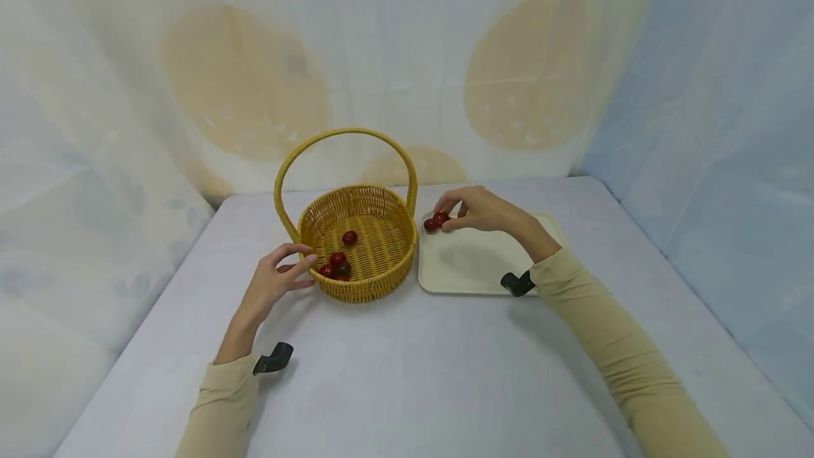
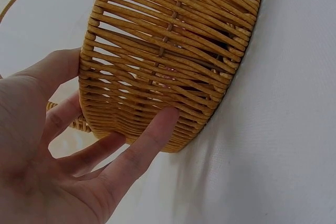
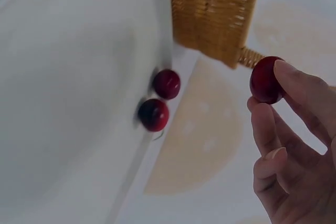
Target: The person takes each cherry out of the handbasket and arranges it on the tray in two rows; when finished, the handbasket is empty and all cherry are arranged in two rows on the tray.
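Observation:
My right hand [image 1: 486, 210] pinches a small, glossy, dark red round fruit [image 3: 266, 81] between thumb and fingertips, over the tray's far left corner. Just beside it, two more red fruits [image 3: 167, 84] lie close together against the edge of the pale tray [image 1: 470, 281]. A yellow-brown wicker basket [image 1: 359, 292] with a tall arched handle stands left of the tray. My left hand [image 1: 273, 281] grips its left side, one digit at the rim and other fingers along the outer wall. Inside the basket are several red fruits [image 1: 338, 258], most near its front left, one by itself [image 1: 350, 237] further back.
Basket and tray stand side by side on a white-covered table [image 1: 394, 366], with a narrow gap between them. The basket handle [image 1: 346, 131] rises high over the rim. Patterned curtains [image 1: 394, 55] hang behind the table and at both sides.

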A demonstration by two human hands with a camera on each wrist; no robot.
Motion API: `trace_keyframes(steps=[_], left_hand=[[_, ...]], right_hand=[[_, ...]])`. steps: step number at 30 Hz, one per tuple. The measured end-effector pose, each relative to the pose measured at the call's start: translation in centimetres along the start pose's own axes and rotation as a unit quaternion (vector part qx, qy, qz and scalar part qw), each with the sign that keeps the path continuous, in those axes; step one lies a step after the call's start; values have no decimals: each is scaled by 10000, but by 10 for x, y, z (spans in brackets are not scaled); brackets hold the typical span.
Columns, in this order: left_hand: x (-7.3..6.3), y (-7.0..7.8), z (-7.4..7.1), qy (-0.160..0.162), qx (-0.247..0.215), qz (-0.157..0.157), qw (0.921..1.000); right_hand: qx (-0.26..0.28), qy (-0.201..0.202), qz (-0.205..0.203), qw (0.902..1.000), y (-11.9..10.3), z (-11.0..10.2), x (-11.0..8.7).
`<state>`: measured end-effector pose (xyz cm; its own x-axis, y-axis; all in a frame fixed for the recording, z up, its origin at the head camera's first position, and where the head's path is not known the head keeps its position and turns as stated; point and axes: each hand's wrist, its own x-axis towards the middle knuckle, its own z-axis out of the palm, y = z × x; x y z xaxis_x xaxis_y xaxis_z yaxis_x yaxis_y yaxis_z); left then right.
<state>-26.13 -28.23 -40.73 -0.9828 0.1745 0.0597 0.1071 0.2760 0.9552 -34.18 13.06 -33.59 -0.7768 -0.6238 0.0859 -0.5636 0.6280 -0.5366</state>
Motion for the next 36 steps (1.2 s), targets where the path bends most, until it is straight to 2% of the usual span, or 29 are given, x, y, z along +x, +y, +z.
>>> trace_keyframes(steps=[5, 10, 20, 36], left_hand=[[7, -14, -3, 37, 8, 94, 9999], [9, -17, -4, 44, -3, 179, 9998], [0, -22, -5, 27, 63, 63, 10000], [5, -17, -1, 49, 3, 82, 10000]], right_hand=[[-57, 64, 75, 9999, 22, -3, -3], [-10, 184, 173, 9997, 39, -2, -6], [97, 104, 646, 9978, 59, 16, -5], [-9, -20, 1197, 9928, 82, 18, 8]])
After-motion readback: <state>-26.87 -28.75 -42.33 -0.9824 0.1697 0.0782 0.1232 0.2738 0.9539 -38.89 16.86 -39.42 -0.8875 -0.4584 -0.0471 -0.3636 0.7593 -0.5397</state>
